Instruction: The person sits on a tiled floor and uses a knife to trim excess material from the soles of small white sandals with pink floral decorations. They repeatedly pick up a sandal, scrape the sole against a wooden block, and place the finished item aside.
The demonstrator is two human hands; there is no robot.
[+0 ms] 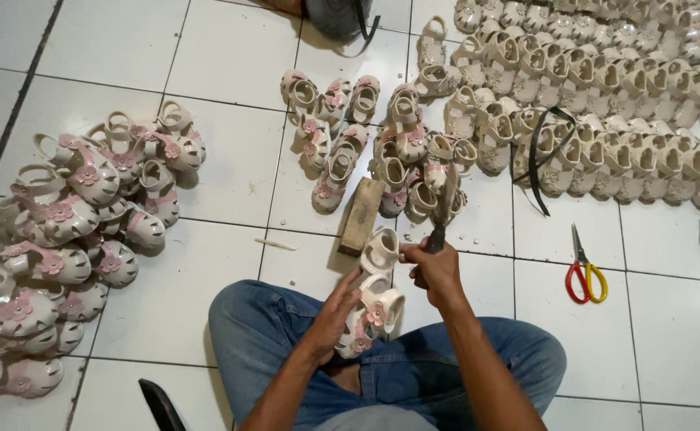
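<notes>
Head view, looking down past my knees to the tiled floor (206, 263). My left hand (336, 307) is wrapped around a cream sandal (372, 299) with small pink flowers, holding it over my lap with its open heel end pointing away from me. My right hand (438, 271) is closed around the handle of a knife (444, 209); the blade sticks up and away from my fist, and the fist sits right at the sandal's top edge, touching or nearly touching it. I cannot tell whether the blade itself meets the sandal. I am sitting in blue jeans (414, 359), legs spread.

Just beyond the sandal a wooden block (361, 214) lies on the floor, its near end beside the shoe. Behind the block is a small cluster (366, 136) of cream sandals with pink trim. To my left sits a bigger pile (71, 231) of the same kind, flowers showing. To the far right, rows (605, 104) of plain cream sandals stand packed together, with a dark strap (537, 156) draped across them. Scissors (583, 270) with red and yellow handles lie on the floor to my right, well apart from my hands. Small scraps dot the tiles near the block.
</notes>
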